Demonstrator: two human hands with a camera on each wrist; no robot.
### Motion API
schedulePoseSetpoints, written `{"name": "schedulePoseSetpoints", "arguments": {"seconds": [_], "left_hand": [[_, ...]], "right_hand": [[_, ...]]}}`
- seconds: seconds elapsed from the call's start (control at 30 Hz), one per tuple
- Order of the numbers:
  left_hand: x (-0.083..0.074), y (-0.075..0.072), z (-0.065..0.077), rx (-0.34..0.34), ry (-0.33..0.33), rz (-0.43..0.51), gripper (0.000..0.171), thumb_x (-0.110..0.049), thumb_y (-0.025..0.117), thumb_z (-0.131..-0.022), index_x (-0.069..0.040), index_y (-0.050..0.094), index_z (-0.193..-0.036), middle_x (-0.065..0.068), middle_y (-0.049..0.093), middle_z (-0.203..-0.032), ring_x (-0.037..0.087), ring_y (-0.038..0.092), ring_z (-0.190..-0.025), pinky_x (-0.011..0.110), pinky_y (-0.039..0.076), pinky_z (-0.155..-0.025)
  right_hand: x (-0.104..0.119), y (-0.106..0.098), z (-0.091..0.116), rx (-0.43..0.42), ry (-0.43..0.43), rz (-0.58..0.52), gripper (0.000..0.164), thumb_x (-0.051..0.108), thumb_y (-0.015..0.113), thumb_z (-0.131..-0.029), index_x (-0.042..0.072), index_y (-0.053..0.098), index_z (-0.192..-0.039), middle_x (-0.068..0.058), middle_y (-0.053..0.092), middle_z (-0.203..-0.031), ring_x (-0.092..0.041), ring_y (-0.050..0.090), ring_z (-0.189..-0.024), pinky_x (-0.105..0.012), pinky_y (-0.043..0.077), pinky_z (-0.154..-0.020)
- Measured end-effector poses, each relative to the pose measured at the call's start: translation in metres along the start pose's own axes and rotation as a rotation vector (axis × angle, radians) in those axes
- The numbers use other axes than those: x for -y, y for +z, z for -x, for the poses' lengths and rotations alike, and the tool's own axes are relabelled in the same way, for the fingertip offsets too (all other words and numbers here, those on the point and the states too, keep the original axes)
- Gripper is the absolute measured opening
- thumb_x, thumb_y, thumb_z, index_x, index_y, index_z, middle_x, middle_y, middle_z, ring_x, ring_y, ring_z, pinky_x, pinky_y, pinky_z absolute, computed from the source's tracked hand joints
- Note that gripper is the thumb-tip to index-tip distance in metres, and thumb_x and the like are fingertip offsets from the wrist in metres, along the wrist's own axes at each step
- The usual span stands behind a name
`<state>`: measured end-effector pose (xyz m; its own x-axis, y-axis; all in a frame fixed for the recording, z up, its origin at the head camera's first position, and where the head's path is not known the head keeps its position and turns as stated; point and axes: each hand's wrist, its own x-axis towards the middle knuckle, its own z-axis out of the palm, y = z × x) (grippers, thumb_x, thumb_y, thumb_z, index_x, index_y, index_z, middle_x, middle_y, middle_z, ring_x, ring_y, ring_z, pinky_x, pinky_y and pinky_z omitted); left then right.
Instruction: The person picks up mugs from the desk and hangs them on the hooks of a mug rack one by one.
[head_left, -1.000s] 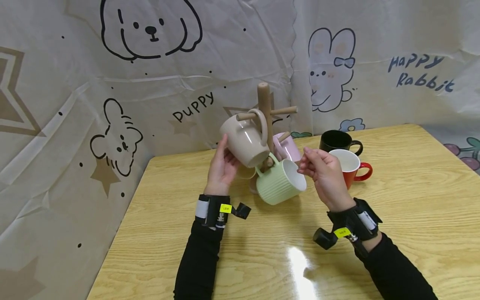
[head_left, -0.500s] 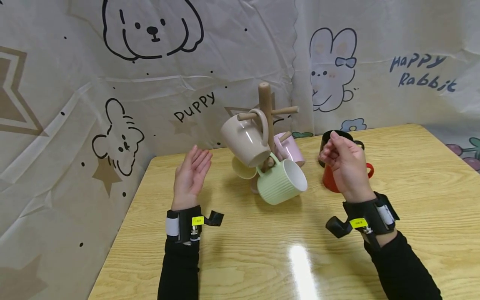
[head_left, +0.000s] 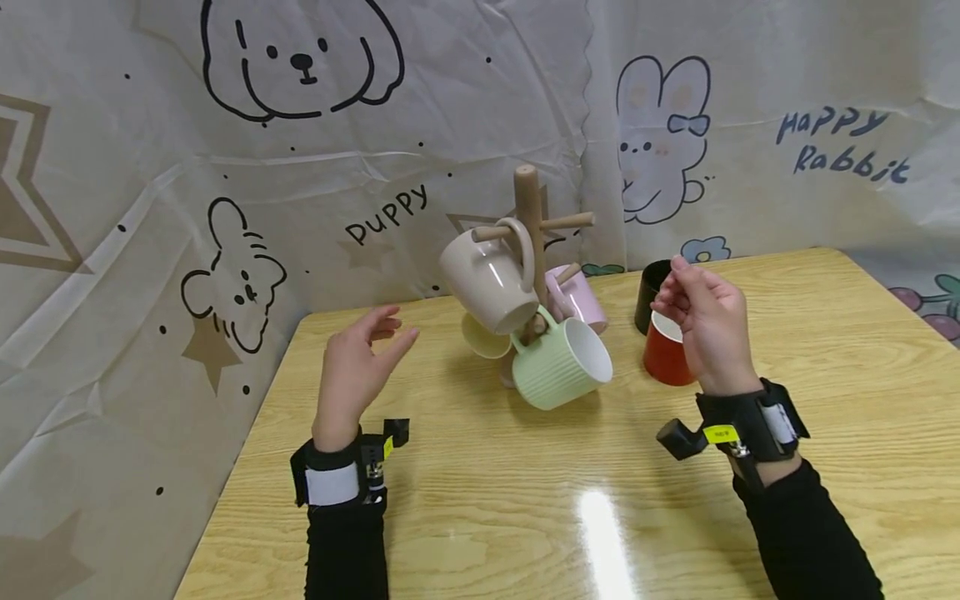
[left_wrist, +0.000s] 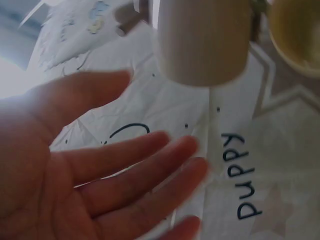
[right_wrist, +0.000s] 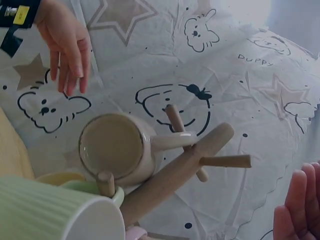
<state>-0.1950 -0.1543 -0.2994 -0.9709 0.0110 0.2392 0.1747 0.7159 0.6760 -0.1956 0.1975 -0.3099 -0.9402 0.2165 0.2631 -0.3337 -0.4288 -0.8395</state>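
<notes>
A wooden mug tree (head_left: 527, 200) stands at the back of the table. A beige mug (head_left: 483, 279) hangs by its handle from an upper peg, mouth tilted down. Below it hang a ribbed green mug (head_left: 551, 371), a pink mug (head_left: 581, 302) and a pale yellow mug (head_left: 483, 340), the last partly hidden. My left hand (head_left: 356, 371) is held left of the tree, fingers spread and holding nothing; the left wrist view shows the beige mug beyond its fingertips. To the tree's right, my right hand (head_left: 716, 333) is raised with loosely bent fingers and nothing in them.
A red mug (head_left: 666, 358) with a white inside stands on the wooden table (head_left: 510, 508), its handle hidden behind my right hand. Behind it is a black mug (head_left: 649, 296), partly covered. One upper peg (head_left: 570, 221) of the tree bears no mug. A printed cloth (head_left: 465, 92) hangs behind.
My left hand has let go of the beige mug, which now hangs from its peg, and has moved left and turned. The right hand has drawn away to the right, in front of the red mug.
</notes>
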Motion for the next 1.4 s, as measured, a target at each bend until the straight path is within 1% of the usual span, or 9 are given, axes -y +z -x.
{"name": "schedulePoseSetpoints", "arguments": {"seconds": [0.1, 0.27, 0.43, 0.57, 0.73, 0.87, 1.07, 1.23, 1.4], "left_hand": [[0.000, 0.000, 0.002, 0.112, 0.009, -0.221, 0.051, -0.036, 0.059, -0.089, -0.005, 0.052, -0.128, 0.017, 0.062, -0.116, 0.032, 0.059, -0.107, 0.047, 0.047, -0.088], [0.001, 0.000, 0.003, 0.216, -0.005, -0.338, 0.054, -0.039, 0.058, -0.088, -0.002, 0.052, -0.127, 0.018, 0.062, -0.117, 0.032, 0.060, -0.104, 0.046, 0.048, -0.084], [0.002, -0.003, 0.005, 0.217, -0.010, -0.359, 0.054, -0.040, 0.058, -0.088, -0.002, 0.052, -0.127, 0.019, 0.062, -0.116, 0.032, 0.060, -0.104, 0.046, 0.048, -0.083], [0.001, -0.005, 0.007, 0.204, -0.009, -0.361, 0.054, -0.039, 0.058, -0.088, -0.002, 0.051, -0.127, 0.018, 0.061, -0.118, 0.032, 0.059, -0.105, 0.046, 0.047, -0.085], [0.001, -0.005, 0.009, 0.202, -0.007, -0.346, 0.055, -0.039, 0.058, -0.088, -0.002, 0.051, -0.128, 0.017, 0.060, -0.120, 0.033, 0.058, -0.108, 0.048, 0.046, -0.088], [0.001, -0.005, 0.010, 0.212, -0.009, -0.349, 0.055, -0.039, 0.058, -0.088, -0.002, 0.050, -0.129, 0.018, 0.061, -0.120, 0.034, 0.058, -0.108, 0.048, 0.045, -0.088], [0.001, -0.003, 0.009, 0.218, -0.005, -0.353, 0.054, -0.039, 0.058, -0.088, -0.002, 0.051, -0.128, 0.018, 0.061, -0.118, 0.034, 0.058, -0.107, 0.048, 0.046, -0.087], [-0.001, 0.000, 0.008, 0.224, 0.006, -0.352, 0.054, -0.039, 0.059, -0.088, -0.003, 0.052, -0.127, 0.019, 0.062, -0.117, 0.033, 0.059, -0.106, 0.047, 0.047, -0.086], [-0.002, 0.001, 0.008, 0.219, 0.018, -0.360, 0.054, -0.039, 0.059, -0.088, -0.003, 0.053, -0.126, 0.020, 0.062, -0.116, 0.033, 0.059, -0.105, 0.047, 0.047, -0.085]], "right_hand": [[-0.002, -0.001, -0.002, 0.001, -0.001, 0.068, 0.019, 0.021, 0.064, -0.086, 0.008, 0.064, -0.073, 0.002, 0.060, -0.066, -0.007, 0.058, -0.059, -0.016, 0.053, -0.062], [-0.006, -0.002, -0.005, 0.032, 0.004, 0.202, 0.019, 0.021, 0.062, -0.088, 0.012, 0.065, -0.072, 0.005, 0.062, -0.065, -0.005, 0.059, -0.059, -0.015, 0.053, -0.061], [-0.009, -0.001, -0.007, 0.041, -0.028, 0.372, 0.021, 0.026, 0.060, -0.089, 0.012, 0.065, -0.074, 0.007, 0.062, -0.067, -0.005, 0.059, -0.060, -0.014, 0.051, -0.059], [-0.008, 0.006, -0.018, 0.075, -0.112, 0.652, 0.029, 0.033, 0.057, -0.091, 0.006, 0.066, -0.085, 0.011, 0.062, -0.070, -0.006, 0.058, -0.063, -0.016, 0.047, -0.055], [-0.005, 0.027, -0.049, 0.192, -0.217, 0.951, 0.036, 0.038, 0.056, -0.090, 0.004, 0.063, -0.099, -0.003, 0.064, -0.079, -0.010, 0.056, -0.064, -0.019, 0.043, -0.056], [-0.004, 0.044, -0.071, 0.299, -0.267, 1.114, 0.038, 0.041, 0.061, -0.086, 0.005, 0.058, -0.096, -0.010, 0.061, -0.083, -0.016, 0.053, -0.071, -0.023, 0.042, -0.060], [-0.008, 0.059, -0.085, 0.383, -0.501, 1.222, 0.033, 0.031, 0.064, -0.086, 0.004, 0.050, -0.073, -0.008, 0.048, -0.063, -0.019, 0.042, -0.058, -0.025, 0.030, -0.052], [-0.015, 0.060, -0.085, 0.327, -0.648, 1.203, 0.037, 0.023, 0.068, -0.083, 0.004, 0.044, -0.063, -0.006, 0.041, -0.054, -0.017, 0.036, -0.050, -0.023, 0.024, -0.048], [-0.021, 0.061, -0.079, 0.235, -0.675, 1.120, 0.036, 0.022, 0.069, -0.082, 0.002, 0.046, -0.063, -0.009, 0.044, -0.057, -0.017, 0.038, -0.052, -0.024, 0.025, -0.049]]}}
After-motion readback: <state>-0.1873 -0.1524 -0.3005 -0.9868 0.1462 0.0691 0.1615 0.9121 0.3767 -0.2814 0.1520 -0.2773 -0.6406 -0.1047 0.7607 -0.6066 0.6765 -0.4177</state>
